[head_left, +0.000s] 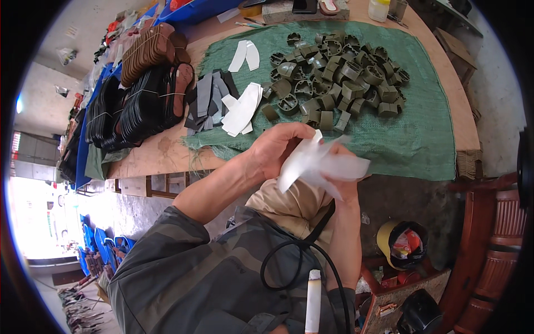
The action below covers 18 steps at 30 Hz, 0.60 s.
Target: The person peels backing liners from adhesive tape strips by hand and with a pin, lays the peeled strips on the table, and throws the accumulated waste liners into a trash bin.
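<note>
My left hand [278, 146] is closed on thin white curved sheet pieces [295, 167], held just off the table's near edge. My right hand [346, 186] grips the other side of these pieces. Motion smears them, and they partly cover my right fingers, so how many there are I cannot tell. Beyond my hands, a heap of olive-green shoe heels [350, 72] lies on a green woven sheet [411, 150]. More white curved pieces [243, 114] lie to the left on that sheet, beside grey and black strips [210, 100].
Tied bundles of black insoles [139, 111] and brown insoles [146, 53] stand at the table's left. A blue bin [194, 14], a stone slab [272, 12] and a white jar [379, 10] line the back. A yellow-rimmed bucket [384, 245] sits low at the right, near a wooden chair [478, 239].
</note>
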{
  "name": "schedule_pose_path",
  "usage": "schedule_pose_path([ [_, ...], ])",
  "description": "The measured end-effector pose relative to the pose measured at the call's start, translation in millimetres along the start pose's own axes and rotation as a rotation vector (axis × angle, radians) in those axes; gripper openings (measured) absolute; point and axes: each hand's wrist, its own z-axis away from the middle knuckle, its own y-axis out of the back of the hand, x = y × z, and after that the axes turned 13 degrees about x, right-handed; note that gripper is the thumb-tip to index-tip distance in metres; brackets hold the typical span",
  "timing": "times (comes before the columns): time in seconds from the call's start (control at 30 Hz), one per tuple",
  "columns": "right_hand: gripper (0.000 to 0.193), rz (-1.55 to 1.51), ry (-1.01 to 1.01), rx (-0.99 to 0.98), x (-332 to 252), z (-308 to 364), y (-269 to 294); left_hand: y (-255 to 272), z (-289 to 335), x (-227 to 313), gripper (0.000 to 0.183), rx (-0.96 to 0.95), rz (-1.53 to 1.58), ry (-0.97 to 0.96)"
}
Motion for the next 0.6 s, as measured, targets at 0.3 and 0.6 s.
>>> schedule_pose_path([
  [0.3, 0.013, 0.506, 0.126, -0.468, -28.7, 25.8, -60.4, 18.4, -13.8, 21.5, 0.021, 0.079, -0.082, -0.396],
  [0.6, 0.017, 0.387, -0.197, -0.453, -9.1, 70.7, -20.9, 86.6, -30.4, 69.8, 0.015, 0.417, -0.110, -0.905],
])
